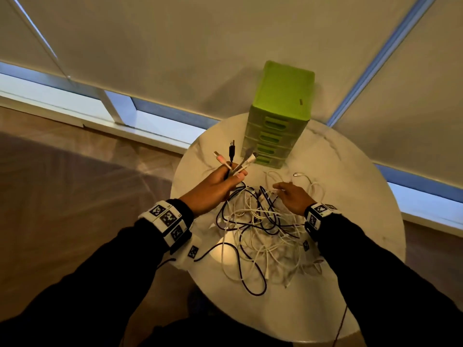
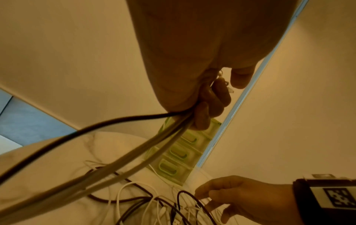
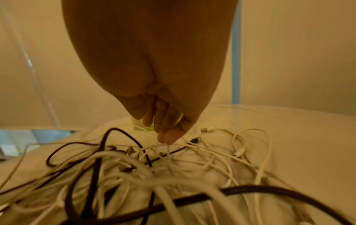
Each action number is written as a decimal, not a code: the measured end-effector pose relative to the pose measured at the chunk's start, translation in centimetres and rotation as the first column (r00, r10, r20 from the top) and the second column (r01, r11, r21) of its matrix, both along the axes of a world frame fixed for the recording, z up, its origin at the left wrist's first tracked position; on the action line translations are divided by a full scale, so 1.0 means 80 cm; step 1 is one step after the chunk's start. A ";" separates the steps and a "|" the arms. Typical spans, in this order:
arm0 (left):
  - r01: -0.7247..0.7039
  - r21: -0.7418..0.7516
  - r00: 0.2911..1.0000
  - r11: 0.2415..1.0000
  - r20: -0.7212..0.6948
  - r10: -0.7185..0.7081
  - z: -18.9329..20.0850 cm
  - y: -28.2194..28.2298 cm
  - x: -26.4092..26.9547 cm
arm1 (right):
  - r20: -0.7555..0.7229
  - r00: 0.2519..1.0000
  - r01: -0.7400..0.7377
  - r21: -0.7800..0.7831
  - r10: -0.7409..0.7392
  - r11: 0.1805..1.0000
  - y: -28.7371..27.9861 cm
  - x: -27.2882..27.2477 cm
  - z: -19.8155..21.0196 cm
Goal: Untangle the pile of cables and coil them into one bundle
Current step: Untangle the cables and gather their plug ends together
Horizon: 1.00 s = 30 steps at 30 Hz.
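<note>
Table [image 1: 350,171] cables [image 1: 258,229] lie beneath right hand [image 1: 293,196].

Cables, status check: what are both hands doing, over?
Left hand grips several plug ends. Right hand open over the cable pile. Pile still tangled. Green drawers behind, clear.

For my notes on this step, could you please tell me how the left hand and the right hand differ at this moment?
The left hand grips several cable ends, plugs fanned upward; the right hand grips nothing, its relaxed fingers at the tangled cables. The left hand is raised above the table; the right hand hangs low over the pile. Both wear marker-covered wrist bands and dark sleeves.
</note>
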<state>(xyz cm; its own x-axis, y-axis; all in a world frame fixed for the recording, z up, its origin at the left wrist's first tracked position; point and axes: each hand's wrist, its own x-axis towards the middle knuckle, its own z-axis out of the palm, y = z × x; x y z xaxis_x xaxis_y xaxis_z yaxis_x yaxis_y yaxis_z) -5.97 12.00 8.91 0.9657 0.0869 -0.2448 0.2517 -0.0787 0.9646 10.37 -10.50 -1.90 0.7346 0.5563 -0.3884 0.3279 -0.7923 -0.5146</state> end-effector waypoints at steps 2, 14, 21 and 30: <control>0.004 0.049 1.000 0.999 -0.018 -0.003 -0.006 -0.013 0.005 | 0.016 0.994 -0.106 0.062 0.106 0.992 0.004 0.004 -0.005; -0.084 0.095 0.992 0.992 -0.090 0.093 -0.036 -0.056 0.027 | 0.210 0.674 -0.464 -0.625 0.708 0.627 0.024 0.064 -0.021; -0.184 0.037 0.979 0.982 -0.081 0.186 -0.045 -0.073 0.037 | 0.331 0.769 -0.374 -0.462 0.548 0.804 -0.004 0.073 0.001; -0.264 -0.073 0.964 0.962 -0.033 0.263 -0.029 -0.096 0.050 | 0.374 0.898 0.040 0.457 -0.233 0.888 -0.026 0.066 0.120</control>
<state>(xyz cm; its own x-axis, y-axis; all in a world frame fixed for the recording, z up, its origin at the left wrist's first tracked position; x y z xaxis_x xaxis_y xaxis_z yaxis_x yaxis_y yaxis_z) -1.94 4.30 6.58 0.9053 0.3177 -0.2820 0.2753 0.0670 0.9590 15.64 -12.54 7.73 0.8521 0.4770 0.2155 0.4884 -0.5765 -0.6551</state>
